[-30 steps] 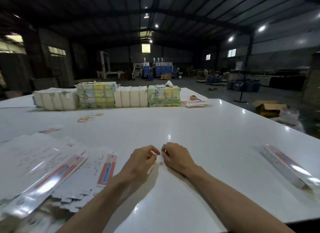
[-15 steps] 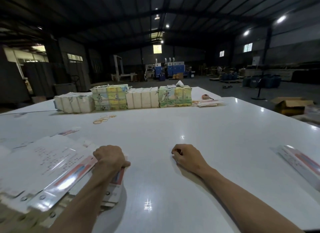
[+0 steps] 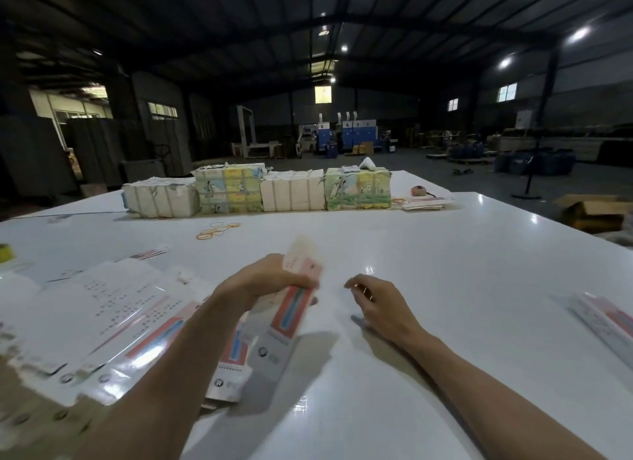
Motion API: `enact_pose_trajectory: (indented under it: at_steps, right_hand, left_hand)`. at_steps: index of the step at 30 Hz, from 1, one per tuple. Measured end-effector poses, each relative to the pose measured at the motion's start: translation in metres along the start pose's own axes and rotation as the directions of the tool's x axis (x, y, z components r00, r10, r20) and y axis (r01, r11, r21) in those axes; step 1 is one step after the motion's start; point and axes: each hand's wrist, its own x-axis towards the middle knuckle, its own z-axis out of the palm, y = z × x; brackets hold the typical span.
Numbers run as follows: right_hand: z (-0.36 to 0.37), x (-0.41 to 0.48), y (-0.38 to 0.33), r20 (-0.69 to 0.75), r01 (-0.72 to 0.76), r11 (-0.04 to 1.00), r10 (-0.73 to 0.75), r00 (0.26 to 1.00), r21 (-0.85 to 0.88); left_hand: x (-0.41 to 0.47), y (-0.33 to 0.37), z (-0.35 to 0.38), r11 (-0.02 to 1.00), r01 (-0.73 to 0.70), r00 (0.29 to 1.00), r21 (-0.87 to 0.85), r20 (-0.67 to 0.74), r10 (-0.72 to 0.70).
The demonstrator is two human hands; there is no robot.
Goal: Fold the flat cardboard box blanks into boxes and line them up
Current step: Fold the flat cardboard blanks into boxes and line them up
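My left hand (image 3: 263,280) grips a flat white box blank (image 3: 291,312) with a red and blue stripe, lifted and tilted over the white table (image 3: 445,271); it is blurred. A spread stack of the same flat blanks (image 3: 113,322) lies at the near left, partly under my left arm. My right hand (image 3: 376,304) rests on the table just right of the held blank, fingers curled and empty. One folded box (image 3: 606,319) lies at the right edge of the table.
Four bundled stacks of printed cardboard (image 3: 260,192) stand in a row along the far side of the table. Loose rubber bands (image 3: 219,230) lie in front of them. A thin pile of blanks (image 3: 424,202) sits at the far right. Brown cartons (image 3: 592,211) stand on the floor beyond.
My left hand went left to the stack of blanks, took one and has lifted it toward the middle. My right hand stayed near the centre of the table.
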Motion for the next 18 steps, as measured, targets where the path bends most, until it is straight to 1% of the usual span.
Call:
enact_pose_trajectory:
  at_steps: [1,2,3,5,7,8,9,12,13,15,18]
  right_hand:
    - [0.000,0.001,-0.001,-0.060,0.036,0.999,-0.034,0.998,0.039]
    - [0.000,0.002,-0.003,-0.121,0.070,0.995,-0.062,0.991,0.066]
    - [-0.001,0.003,-0.005,-0.181,0.095,0.992,-0.078,0.980,0.087]
    - [-0.005,0.006,-0.008,-0.292,0.129,0.985,-0.090,0.952,0.118]
    - [-0.010,0.009,-0.008,-0.341,0.156,0.982,-0.110,0.934,0.109]
    - [-0.011,0.009,-0.008,-0.321,0.162,0.983,-0.126,0.939,0.088]
    - [-0.011,0.009,-0.007,-0.269,0.156,0.985,-0.132,0.954,0.071]
    - [-0.004,0.006,-0.007,-0.063,0.078,0.993,-0.073,0.995,0.088]
    - [-0.003,0.006,-0.007,-0.035,0.054,0.993,-0.051,0.998,0.103]
    - [-0.003,0.007,-0.010,-0.028,0.028,0.990,-0.025,0.999,0.137]
    - [-0.008,0.010,-0.013,-0.020,0.027,0.981,-0.024,1.000,0.193]
  left_hand:
    - [0.004,0.004,0.012,0.988,0.007,0.995,-0.153,0.096,0.008]
    - [0.008,0.005,0.024,0.973,-0.001,0.988,-0.232,0.152,0.037]
    - [0.014,0.003,0.037,0.970,-0.024,0.984,-0.240,0.166,0.065]
    - [0.024,-0.007,0.061,0.974,-0.076,0.987,-0.214,0.125,0.104]
    - [0.030,-0.022,0.077,0.965,-0.099,0.990,-0.243,0.076,0.121]
    - [0.033,-0.029,0.082,0.958,-0.104,0.990,-0.267,0.060,0.124]
    - [0.034,-0.036,0.085,0.953,-0.107,0.991,-0.283,0.053,0.127]
    - [0.036,-0.044,0.092,0.936,-0.152,0.982,-0.316,0.063,0.181]
    - [0.035,-0.044,0.093,0.921,-0.175,0.975,-0.348,0.072,0.212]
    - [0.031,-0.041,0.096,0.879,-0.190,0.966,-0.437,0.074,0.246]
    - [0.027,-0.038,0.096,0.857,-0.159,0.979,-0.491,0.031,0.200]
